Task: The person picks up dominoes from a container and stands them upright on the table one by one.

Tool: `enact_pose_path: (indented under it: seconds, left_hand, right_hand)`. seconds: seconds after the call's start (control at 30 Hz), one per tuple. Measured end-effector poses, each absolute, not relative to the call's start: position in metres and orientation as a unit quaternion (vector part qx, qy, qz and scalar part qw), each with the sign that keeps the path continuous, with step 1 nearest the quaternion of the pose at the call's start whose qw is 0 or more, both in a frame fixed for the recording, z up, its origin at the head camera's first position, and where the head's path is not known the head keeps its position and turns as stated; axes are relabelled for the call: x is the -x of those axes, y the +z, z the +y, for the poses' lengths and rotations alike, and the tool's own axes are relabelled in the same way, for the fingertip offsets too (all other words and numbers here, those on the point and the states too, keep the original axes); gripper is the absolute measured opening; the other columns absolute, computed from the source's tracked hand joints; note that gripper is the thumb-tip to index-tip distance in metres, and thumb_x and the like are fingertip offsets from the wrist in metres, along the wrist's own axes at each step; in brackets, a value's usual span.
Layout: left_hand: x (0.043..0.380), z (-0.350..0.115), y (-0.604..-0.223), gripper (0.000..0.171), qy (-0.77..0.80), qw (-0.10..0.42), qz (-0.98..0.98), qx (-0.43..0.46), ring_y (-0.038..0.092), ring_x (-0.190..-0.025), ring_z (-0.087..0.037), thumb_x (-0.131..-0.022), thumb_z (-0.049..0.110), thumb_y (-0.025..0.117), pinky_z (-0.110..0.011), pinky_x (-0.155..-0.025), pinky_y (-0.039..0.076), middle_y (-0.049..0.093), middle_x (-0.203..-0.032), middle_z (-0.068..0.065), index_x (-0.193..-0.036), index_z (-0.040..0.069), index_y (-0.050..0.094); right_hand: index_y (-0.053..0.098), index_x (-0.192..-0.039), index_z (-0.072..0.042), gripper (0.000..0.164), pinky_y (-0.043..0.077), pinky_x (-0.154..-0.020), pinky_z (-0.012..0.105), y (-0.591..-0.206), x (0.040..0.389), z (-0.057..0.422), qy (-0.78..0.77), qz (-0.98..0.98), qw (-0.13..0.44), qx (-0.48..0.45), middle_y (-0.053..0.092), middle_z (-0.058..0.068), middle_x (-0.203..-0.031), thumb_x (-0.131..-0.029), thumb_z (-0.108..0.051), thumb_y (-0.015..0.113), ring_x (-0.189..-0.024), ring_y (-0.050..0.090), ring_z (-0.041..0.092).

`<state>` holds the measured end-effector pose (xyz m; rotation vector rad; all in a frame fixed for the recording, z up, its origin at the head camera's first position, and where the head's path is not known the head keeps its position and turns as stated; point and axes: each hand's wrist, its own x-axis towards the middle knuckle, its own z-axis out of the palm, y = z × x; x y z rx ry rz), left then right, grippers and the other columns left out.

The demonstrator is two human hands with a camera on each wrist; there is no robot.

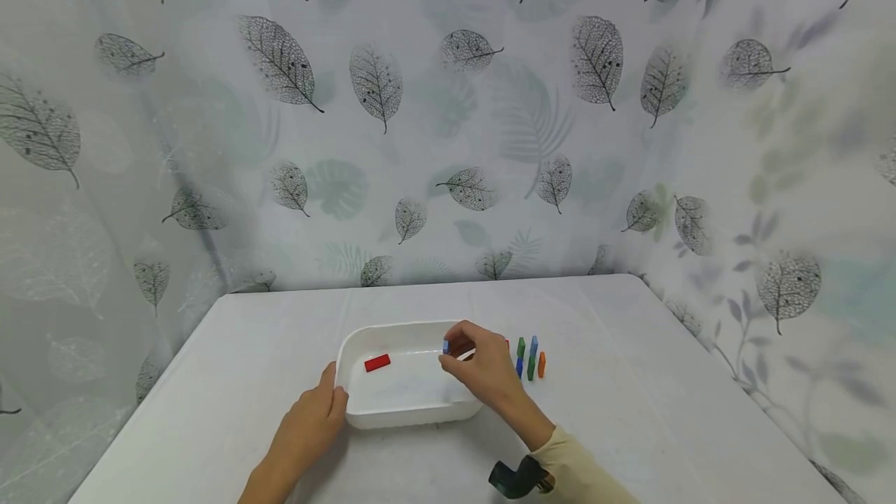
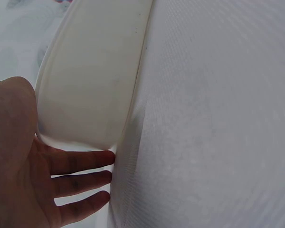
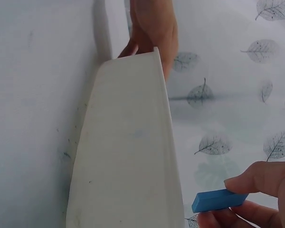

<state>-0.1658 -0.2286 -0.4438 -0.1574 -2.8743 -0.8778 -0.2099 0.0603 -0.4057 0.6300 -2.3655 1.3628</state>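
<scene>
A white plastic tray (image 1: pixel 413 417) sits on the table, with one red block (image 1: pixel 377 363) lying inside toward its left. My right hand (image 1: pixel 490 372) is raised over the tray's right part and pinches a small blue block (image 3: pixel 218 200) between thumb and fingers. At the tray's left end is my left hand (image 1: pixel 311 418). Its fingers (image 2: pixel 83 163) extend fairly straight and apart against the tray's outer end, with the thumb up near the rim. The right hand hides part of the tray's right wall in the head view.
Just right of the tray stand several small blocks, among them a green block (image 1: pixel 521 348), a light blue one (image 1: pixel 533 345) and an orange block (image 1: pixel 542 365). A black strap device (image 1: pixel 518 477) is on the right wrist. Leaf-printed curtains (image 1: pixel 434 123) surround the white table (image 1: pixel 630 426).
</scene>
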Motion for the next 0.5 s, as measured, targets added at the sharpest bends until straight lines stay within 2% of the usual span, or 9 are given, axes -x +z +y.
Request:
enact_pose_path:
  seconds: [0.5]
  left_hand:
    - [0.165,-0.227,-0.445,0.045,-0.293,0.07,-0.952,0.053,0.07,-0.097,-0.03,-0.105,0.015,0.046,-0.058,-0.082,0.056,0.069,-0.122,-0.024,-0.146,-0.004,0.043]
  right_hand:
    - [0.071,-0.1,-0.012,0.021,0.058,-0.07,0.029,-0.407,0.2,0.086,0.489,-0.834,0.16,-0.202,0.069,-0.006,-0.087,-0.084,-0.003,0.082,-0.082,0.067,0.012]
